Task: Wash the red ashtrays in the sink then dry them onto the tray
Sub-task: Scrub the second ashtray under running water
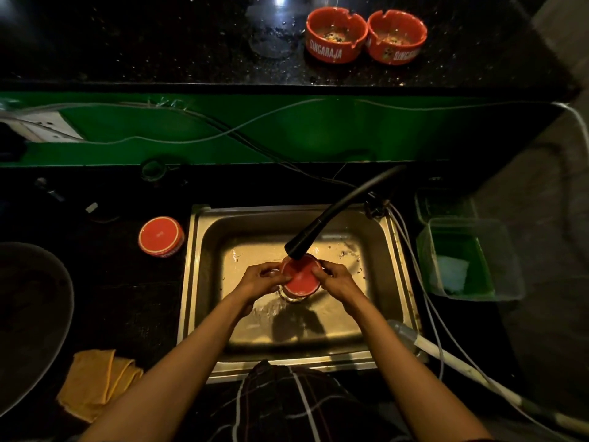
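Over the steel sink (204, 282) a red ashtray (301, 279) is held bottom side up under the black faucet spout (322, 224). My left hand (263, 279) grips its left edge and my right hand (334, 277) grips its right edge. Another red ashtray (161, 236) lies upside down on the dark counter left of the sink. Two dirty red ashtrays (334, 35) (396, 36) with ash inside stand on the raised black ledge at the back. A large dark round tray (28, 314) lies at the far left.
A yellow cloth (95, 381) lies on the counter at the front left. A clear plastic box (468, 260) with a green base stands right of the sink. Cables (223, 132) run along the green wall panel, and a white hose (462, 365) crosses at the right.
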Tool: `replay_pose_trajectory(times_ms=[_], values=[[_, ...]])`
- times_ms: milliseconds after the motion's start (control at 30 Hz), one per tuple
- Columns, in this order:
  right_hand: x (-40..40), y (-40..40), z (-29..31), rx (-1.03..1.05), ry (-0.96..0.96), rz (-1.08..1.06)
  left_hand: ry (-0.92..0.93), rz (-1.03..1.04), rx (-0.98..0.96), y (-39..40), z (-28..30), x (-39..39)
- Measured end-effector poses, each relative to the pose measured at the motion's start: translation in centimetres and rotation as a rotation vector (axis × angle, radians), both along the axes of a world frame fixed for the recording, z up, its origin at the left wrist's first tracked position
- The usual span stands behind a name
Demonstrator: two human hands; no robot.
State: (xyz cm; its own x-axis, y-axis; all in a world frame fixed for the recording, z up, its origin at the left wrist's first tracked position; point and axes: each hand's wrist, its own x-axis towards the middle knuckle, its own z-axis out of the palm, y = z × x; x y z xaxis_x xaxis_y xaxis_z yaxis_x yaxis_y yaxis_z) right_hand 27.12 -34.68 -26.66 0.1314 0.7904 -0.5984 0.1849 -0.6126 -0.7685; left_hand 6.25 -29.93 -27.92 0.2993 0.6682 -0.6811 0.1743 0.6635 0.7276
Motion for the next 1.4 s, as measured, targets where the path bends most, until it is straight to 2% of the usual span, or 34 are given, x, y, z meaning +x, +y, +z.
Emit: replay_pose_trajectory(times_ms=[200,367,467,667,767,867,967,1033,1200,1400], values=[[-2.2,0.1,-1.1,-0.352,0.523,-0.342,-0.144,0.206,-0.19,1.1,1.4,0.0],[-3.7,-0.1,-1.8,-0.556,0.772,-0.514,-0.13,0.321,-0.358,2.5,1.4,0.2],[-4.1,-0.5,-2.6,-0.622,0.879,-0.596,-0.129,0.32,-0.285,3.0,1.6,0.3],[-4.8,-0.5,-2.9,-0.61,0.991,-0.753,0.0,0.087,-0.073,2.5,2.9,1.8],[-4.5,-0.2,-2.6,-0.535,0.916,-0.762,0.039,0.06,-0.046,2.2,2.6,2.0],[-3.7,-0.1,-2.3,-0.433,0.724,-0.708,0.076,0.067,-0.039,1.9,2.2,1.5],[-2.8,-0.1,-2.0,-0.286,0.427,-0.514,0.106,0.028,-0.031,1.8,1.6,0.4],[-2.6,-0.2,-1.3,-0.208,0.294,-0.373,0.134,-0.031,-0.044,1.7,1.4,-0.2],[-2.4,-0.4,0.3,-0.04,0.092,-0.12,0.111,-0.105,-0.088,0.7,0.7,-1.7],[-2.9,-0.8,0.0,0.165,-0.17,0.202,0.137,-0.169,-0.05,-0.6,0.1,-3.6]])
